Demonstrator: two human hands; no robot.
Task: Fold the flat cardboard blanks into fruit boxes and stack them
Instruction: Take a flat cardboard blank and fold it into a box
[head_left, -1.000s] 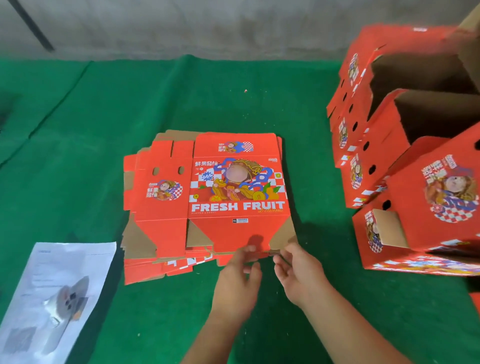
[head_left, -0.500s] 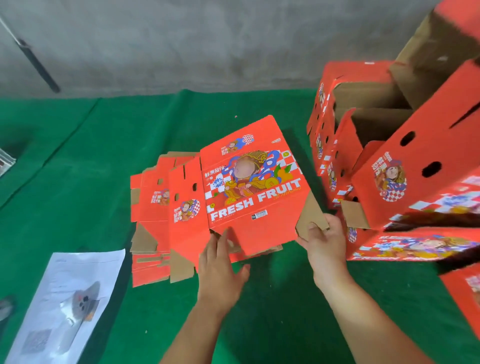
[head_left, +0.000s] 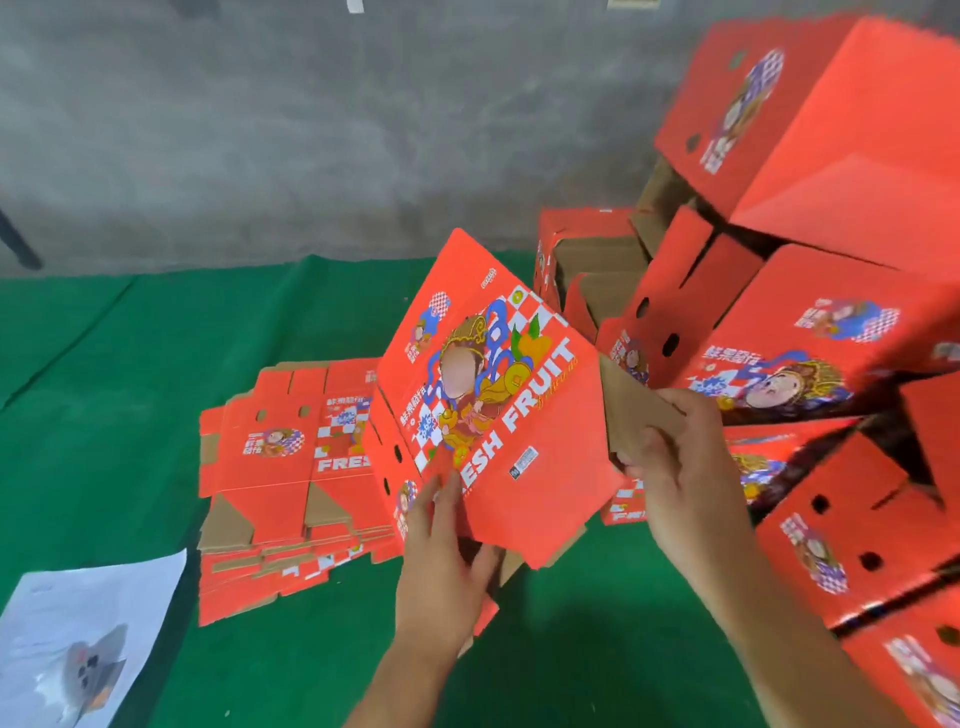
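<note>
A red cardboard blank (head_left: 540, 415) printed "FRESH FRUIT" is lifted off the table and tilted up, partly opened into a box shape. My left hand (head_left: 447, 566) grips its lower left edge, with fingers on the printed face. My right hand (head_left: 675, 457) holds the brown flap at its right end. A stack of flat red blanks (head_left: 280, 467) lies on the green cloth to the left, behind the lifted one. Folded red boxes (head_left: 841, 374) are piled high on the right.
Green cloth (head_left: 130, 364) covers the table. A white printed sheet (head_left: 78, 644) lies at the front left corner. A grey wall (head_left: 311, 130) runs behind the table. The pile of folded boxes fills the right side, close to my right arm.
The top blank has been picked up from the stack, raised and tilted toward the right. Both hands rose with it and it has begun to open. The camera view tipped upward.
</note>
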